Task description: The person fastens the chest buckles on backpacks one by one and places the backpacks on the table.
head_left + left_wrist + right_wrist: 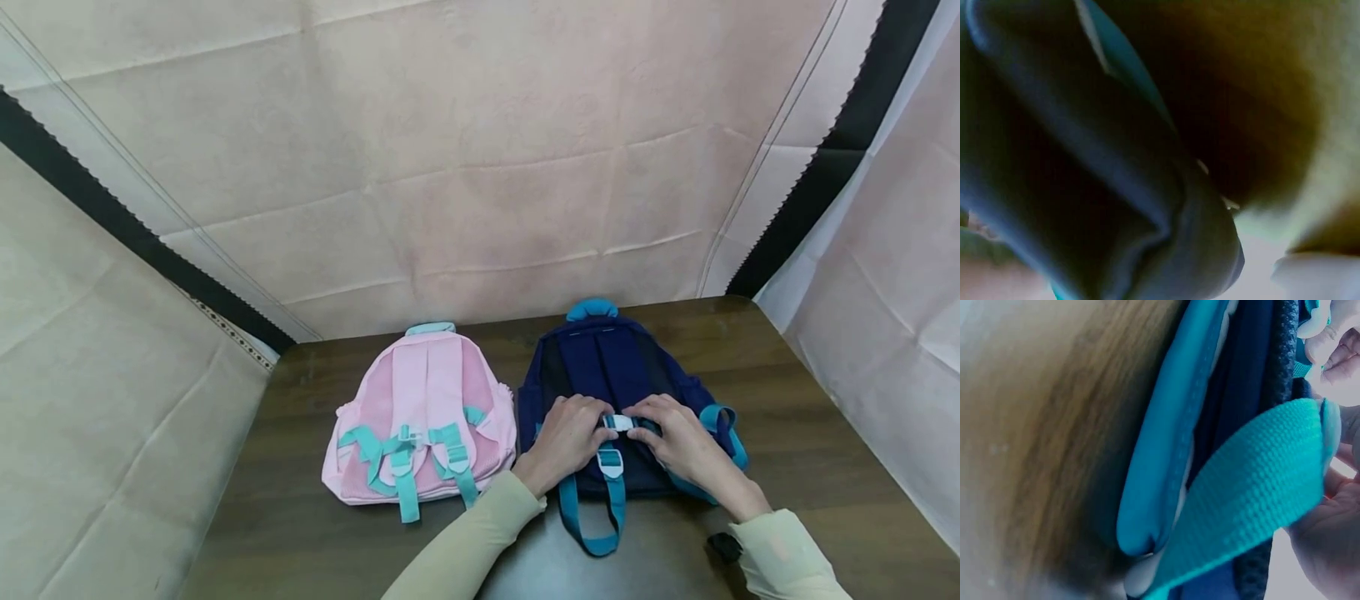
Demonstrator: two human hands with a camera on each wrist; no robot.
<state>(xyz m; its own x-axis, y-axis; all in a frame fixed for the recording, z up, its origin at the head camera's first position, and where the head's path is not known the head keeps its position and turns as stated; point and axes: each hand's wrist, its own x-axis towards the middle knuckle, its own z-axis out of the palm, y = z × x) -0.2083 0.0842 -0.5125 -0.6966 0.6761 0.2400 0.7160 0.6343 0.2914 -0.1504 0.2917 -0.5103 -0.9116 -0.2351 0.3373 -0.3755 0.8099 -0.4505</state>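
A navy blue backpack (562, 354) lies on the table with its strap side up, its trim and webbing bright teal. Across its middle runs a chest strap with a white buckle (619, 423). My left hand (567, 437) pinches the buckle's left end, while my right hand (678, 440) pinches the strap at its right end. In the right wrist view, fingertips show at the white plastic beyond a teal webbing strap (1254, 487). Dark blue fabric (1097, 162) fills much of the left wrist view, which is dim and blurred. Whether the buckle is fastened is too small to tell.
Left of the navy bag lies a pink backpack (360, 475) with mint straps. Both bags rest on a brown wooden table (285, 517). A loose teal strap loop (600, 546) hangs toward the front. Pale fabric walls (480, 167) surround the table's back and sides.
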